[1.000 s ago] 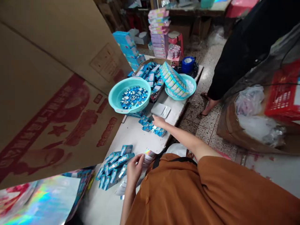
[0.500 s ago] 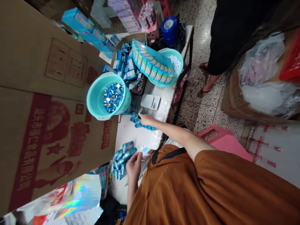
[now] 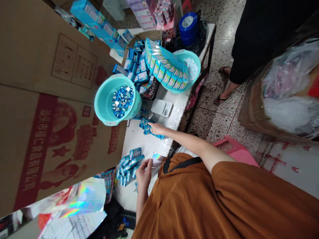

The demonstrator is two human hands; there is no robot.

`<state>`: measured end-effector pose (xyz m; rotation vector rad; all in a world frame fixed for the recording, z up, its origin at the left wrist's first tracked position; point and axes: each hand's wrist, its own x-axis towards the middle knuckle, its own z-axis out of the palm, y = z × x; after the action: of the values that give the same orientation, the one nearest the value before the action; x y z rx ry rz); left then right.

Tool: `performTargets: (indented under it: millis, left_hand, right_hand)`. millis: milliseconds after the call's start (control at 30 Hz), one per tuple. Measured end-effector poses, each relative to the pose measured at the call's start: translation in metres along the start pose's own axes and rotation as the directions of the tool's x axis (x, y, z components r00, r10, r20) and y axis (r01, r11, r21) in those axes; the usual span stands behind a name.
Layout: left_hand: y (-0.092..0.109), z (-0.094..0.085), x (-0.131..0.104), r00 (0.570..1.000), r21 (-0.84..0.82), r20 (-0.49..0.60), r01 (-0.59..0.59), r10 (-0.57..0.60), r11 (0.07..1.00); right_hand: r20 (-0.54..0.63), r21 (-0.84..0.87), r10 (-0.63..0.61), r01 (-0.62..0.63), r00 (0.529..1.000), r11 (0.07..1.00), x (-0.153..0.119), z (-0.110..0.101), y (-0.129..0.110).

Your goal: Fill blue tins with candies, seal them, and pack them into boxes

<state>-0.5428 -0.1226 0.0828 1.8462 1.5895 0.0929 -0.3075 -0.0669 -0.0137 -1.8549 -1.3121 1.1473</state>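
Left hand point(image 3: 144, 174), right hand point(image 3: 157, 128), blue boxes point(image 3: 135, 153) by each, grips unclear, two turquoise basins point(image 3: 101, 104), one scale point(image 3: 158, 107)

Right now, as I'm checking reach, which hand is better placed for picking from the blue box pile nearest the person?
Left hand, probably: it is beside the blue box pile, while the right hand is farther off, at the blue rows near the white scale.
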Motion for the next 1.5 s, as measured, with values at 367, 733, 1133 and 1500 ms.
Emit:
performTargets:
  millis: [367, 733, 1133, 1500]
  left_hand:
    - [0.007, -0.01, 0.02, 0.989, 0.074, -0.122, -0.077, 0.086, 0.994]
    - [0.02, -0.032, 0.142, 0.929, 0.207, -0.22, -0.253, 0.297, 0.945]
    - [0.015, -0.013, 0.219, 0.938, 0.094, -0.065, -0.333, 0.34, 0.938]
    - [0.024, -0.01, 0.117, 0.94, -0.126, 0.007, -0.337, 0.34, 0.933]
  right_hand:
    - [-0.113, 0.129, -0.146, 0.16, 0.983, 0.979, -0.007, -0.012, -0.014]
    - [-0.784, 0.087, -0.091, 0.254, 0.614, 0.963, 0.004, -0.206, 0.056]
    - [-0.778, -0.187, -0.167, 0.031, 0.606, 0.982, -0.014, -0.278, 0.064]
    - [-0.216, -0.365, -0.628, 0.535, 0.748, 0.762, -0.023, -0.165, -0.042]
